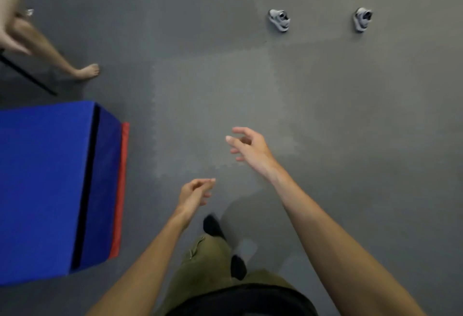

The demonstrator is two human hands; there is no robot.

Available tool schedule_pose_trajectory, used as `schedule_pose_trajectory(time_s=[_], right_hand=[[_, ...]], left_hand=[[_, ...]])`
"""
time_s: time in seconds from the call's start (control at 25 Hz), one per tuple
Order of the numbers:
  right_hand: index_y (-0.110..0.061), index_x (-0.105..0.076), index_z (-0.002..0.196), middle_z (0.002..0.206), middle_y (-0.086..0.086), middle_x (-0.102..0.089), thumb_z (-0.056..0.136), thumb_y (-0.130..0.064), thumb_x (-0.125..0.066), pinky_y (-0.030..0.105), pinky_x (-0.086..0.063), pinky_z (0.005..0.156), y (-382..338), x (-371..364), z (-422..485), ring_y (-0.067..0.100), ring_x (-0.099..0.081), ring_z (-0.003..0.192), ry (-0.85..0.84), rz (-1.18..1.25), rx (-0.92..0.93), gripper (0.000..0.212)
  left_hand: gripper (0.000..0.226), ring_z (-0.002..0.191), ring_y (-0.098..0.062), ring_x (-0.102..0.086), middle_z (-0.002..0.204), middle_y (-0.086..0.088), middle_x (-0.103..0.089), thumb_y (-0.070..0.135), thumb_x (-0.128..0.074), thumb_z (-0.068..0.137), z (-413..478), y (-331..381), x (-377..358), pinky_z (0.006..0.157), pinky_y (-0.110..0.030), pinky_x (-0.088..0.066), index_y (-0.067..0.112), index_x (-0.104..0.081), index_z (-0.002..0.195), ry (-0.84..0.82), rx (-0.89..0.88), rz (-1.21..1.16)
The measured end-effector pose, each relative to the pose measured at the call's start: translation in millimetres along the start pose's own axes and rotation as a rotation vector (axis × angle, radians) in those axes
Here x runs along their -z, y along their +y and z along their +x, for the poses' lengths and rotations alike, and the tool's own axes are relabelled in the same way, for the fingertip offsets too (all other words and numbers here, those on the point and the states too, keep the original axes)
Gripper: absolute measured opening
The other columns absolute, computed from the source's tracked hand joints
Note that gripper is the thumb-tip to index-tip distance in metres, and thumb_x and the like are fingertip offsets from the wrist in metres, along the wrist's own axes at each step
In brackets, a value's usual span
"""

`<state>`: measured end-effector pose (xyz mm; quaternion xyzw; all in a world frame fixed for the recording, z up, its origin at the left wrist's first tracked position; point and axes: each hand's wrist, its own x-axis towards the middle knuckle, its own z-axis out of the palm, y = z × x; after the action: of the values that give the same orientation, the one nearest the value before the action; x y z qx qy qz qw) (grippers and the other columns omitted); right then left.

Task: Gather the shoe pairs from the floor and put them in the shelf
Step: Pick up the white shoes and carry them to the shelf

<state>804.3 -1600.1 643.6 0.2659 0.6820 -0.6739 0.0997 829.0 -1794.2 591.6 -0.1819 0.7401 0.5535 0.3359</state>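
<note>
Two grey shoes lie far ahead of me, but most of what I see is the grey floor [350, 115], made of interlocking mat tiles, with one paler patch in the middle. At my left stands a big blue block [45, 185] with a black stripe down its edge and a thin red panel [120, 190] against its right side. My own olive trousers [205, 265] and the dark hem of my top fill the bottom middle, with my dark feet on the floor below me. My bare right arm stretches forward over the pale patch, and my right hand [250, 147] is empty, fingers spread and loosely curled, holding nothing. My left hand [193, 195] is nearer to me and lower in view, fingers curled in loosely toward the thumb, also holding nothing. In the upper left corner another person's bare leg and foot [87, 71] rest on the floor beside a thin black bar [30, 75]. The left shoe [279, 20] and the right shoe [362, 19] sit on the floor near the top of the view, well apart from each other and well apart from both my hands; they look like a matching pair, each with its dark opening showing. Both are too small and blurred for me to tell more.
</note>
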Motion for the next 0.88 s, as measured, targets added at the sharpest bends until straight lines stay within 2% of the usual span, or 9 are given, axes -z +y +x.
schedule_pose_trajectory(time_s=[0.12, 0.2, 0.28, 0.36, 0.48, 0.6, 0.68, 0.72, 0.88], right_hand=[[-0.012, -0.064, 0.123, 0.091, 0.003, -0.063, 0.093, -0.024, -0.069, 0.030, -0.053, 0.075, -40.1, 60.4, 50.4, 0.015, -0.062, 0.087, 0.079, 0.009, 0.037, 0.033], [-0.006, -0.067, 0.121, 0.099, 0.009, -0.069, 0.091, -0.021, -0.072, 0.020, -0.051, 0.079, -47.8, 100.1, 83.6, 0.014, -0.062, 0.091, 0.158, -0.035, 0.019, 0.034], [-0.002, -0.068, 0.118, 0.110, 0.019, -0.071, 0.089, -0.017, -0.074, 0.010, -0.048, 0.074, -58.1, 142.6, 121.5, 0.014, -0.064, 0.092, 0.260, -0.011, -0.026, 0.034], [-0.002, -0.068, 0.117, 0.115, 0.022, -0.071, 0.088, -0.016, -0.075, 0.013, -0.050, 0.073, -75.5, 183.1, 155.8, 0.013, -0.064, 0.090, 0.338, 0.040, -0.055, 0.034], [-0.004, -0.067, 0.118, 0.117, 0.020, -0.070, 0.089, -0.016, -0.074, 0.030, -0.052, 0.077, -106.1, 248.8, 207.1, 0.015, -0.064, 0.092, 0.437, 0.136, -0.079, 0.032], [-0.004, -0.068, 0.118, 0.115, 0.015, -0.071, 0.089, -0.018, -0.074, 0.015, -0.052, 0.074, -126.4, 312.6, 264.7, 0.015, -0.067, 0.096, 0.522, 0.194, -0.056, 0.033], [-0.001, -0.067, 0.119, 0.115, 0.016, -0.071, 0.089, -0.017, -0.075, 0.014, -0.052, 0.077, -126.5, 360.6, 315.2, 0.021, -0.067, 0.105, 0.574, 0.249, -0.069, 0.034], [0.000, -0.067, 0.119, 0.117, 0.018, -0.070, 0.089, -0.016, -0.074, 0.017, -0.053, 0.080, -125.2, 383.3, 341.6, 0.025, -0.066, 0.109, 0.587, 0.275, -0.072, 0.035], [-0.002, -0.065, 0.120, 0.119, 0.021, -0.069, 0.089, -0.018, -0.074, 0.033, -0.052, 0.087, -143.2, 486.2, 448.6, 0.028, -0.066, 0.109, 0.525, 0.329, -0.196, 0.036]], left_hand=[[0.036, 0.083, -0.025, -0.067, 0.109, -0.013, -0.073, 0.030, -0.069, 0.094, 59.6, 49.5, -33.8, 0.073, -0.038, -0.055, 0.008, -0.063, 0.122, -0.049, 0.009, -0.018], [0.037, 0.075, -0.022, -0.064, 0.102, -0.010, -0.073, 0.029, -0.070, 0.094, 111.1, 99.1, -64.6, 0.064, -0.031, -0.051, 0.010, -0.061, 0.123, -0.071, -0.012, -0.036], [0.033, 0.078, -0.017, -0.061, 0.093, -0.004, -0.071, 0.028, -0.072, 0.092, 169.1, 167.6, -105.5, 0.065, -0.025, -0.048, 0.006, -0.068, 0.115, -0.094, -0.086, 0.016], [0.027, 0.081, -0.012, -0.060, 0.087, 0.001, -0.069, 0.025, -0.074, 0.090, 210.5, 245.4, -149.0, 0.070, -0.024, -0.047, 0.004, -0.072, 0.107, -0.123, -0.182, 0.038], [0.030, 0.083, -0.016, -0.063, 0.095, -0.001, -0.066, 0.020, -0.072, 0.092, 258.5, 368.1, -219.0, 0.073, -0.031, -0.051, 0.009, -0.065, 0.119, -0.275, -0.277, 0.066], [0.017, 0.084, -0.008, -0.067, 0.092, 0.006, -0.072, 0.026, -0.072, 0.091, 310.2, 457.8, -282.7, 0.077, -0.026, -0.050, 0.019, -0.070, 0.106, -0.410, -0.390, 0.178], [0.017, 0.086, 0.007, -0.068, 0.089, 0.015, -0.076, 0.034, -0.075, 0.088, 352.1, 504.6, -330.2, 0.081, -0.023, -0.049, 0.022, -0.075, 0.100, -0.442, -0.430, 0.272], [0.021, 0.088, 0.007, -0.069, 0.093, 0.015, -0.076, 0.034, -0.075, 0.087, 373.5, 521.8, -351.9, 0.083, -0.025, -0.050, 0.023, -0.074, 0.105, -0.445, -0.432, 0.280], [0.037, 0.091, -0.026, -0.069, 0.117, -0.008, -0.068, 0.023, -0.070, 0.093, 453.0, 574.8, -433.1, 0.076, -0.036, -0.056, 0.015, -0.059, 0.128, -0.311, -0.233, 0.229]])
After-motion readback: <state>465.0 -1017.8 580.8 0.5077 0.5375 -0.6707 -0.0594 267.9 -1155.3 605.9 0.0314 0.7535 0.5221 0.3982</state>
